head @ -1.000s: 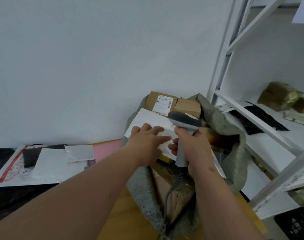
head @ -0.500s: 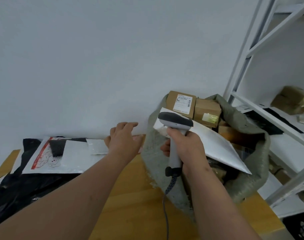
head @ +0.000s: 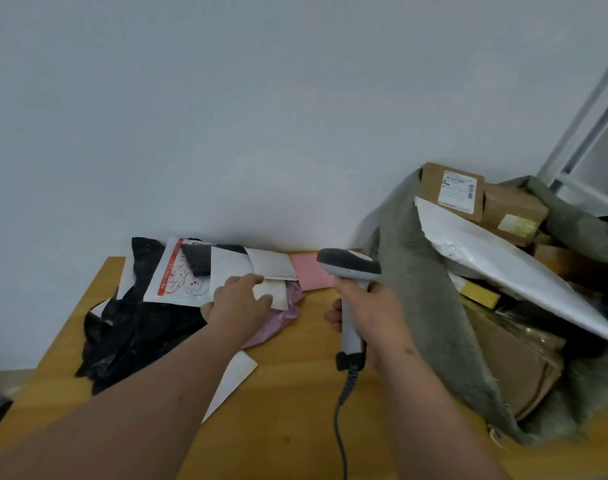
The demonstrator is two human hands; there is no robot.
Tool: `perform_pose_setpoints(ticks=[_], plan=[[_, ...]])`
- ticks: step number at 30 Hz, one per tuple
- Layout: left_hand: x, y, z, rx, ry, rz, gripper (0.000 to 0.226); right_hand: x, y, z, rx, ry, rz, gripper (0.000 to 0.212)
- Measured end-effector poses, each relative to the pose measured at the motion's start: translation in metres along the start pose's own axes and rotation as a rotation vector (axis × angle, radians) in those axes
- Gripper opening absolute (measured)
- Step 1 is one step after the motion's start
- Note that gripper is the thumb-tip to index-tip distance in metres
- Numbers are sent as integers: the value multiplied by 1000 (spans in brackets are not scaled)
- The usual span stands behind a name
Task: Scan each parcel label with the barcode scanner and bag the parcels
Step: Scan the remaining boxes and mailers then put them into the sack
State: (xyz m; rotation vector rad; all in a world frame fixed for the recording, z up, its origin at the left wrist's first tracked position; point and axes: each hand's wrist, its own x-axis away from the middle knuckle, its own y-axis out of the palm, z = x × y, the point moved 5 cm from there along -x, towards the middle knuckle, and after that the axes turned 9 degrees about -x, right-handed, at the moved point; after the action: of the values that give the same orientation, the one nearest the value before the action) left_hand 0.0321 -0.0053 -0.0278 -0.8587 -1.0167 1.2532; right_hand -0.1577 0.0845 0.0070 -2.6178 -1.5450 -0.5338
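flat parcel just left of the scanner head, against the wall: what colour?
Pink, plain. The flat parcel shows best in the head view, beside the scanner.

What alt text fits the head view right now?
A person's right hand grips a barcode scanner over a wooden table while the left hand pinches a small white parcel from a pile of mailers; a grey sack holds boxes at right.
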Motion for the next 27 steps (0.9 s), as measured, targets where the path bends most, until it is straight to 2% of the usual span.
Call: perform_pose_setpoints(ticks=[7,16,22,27], plan=[[-26,16,-53,-40,-107,-60,44,-27,38,26,71,37,-28,24],[-87,36,-72,-86,-240,-118,49,-114,77,66,154,162,-77,25],[-119,60,-80,7,-360,-159,56,-154,85,91,211,223,-106,24],[-130,68,-88,161,-373,-62,47,-164,94,104,260,246,-128,25]])
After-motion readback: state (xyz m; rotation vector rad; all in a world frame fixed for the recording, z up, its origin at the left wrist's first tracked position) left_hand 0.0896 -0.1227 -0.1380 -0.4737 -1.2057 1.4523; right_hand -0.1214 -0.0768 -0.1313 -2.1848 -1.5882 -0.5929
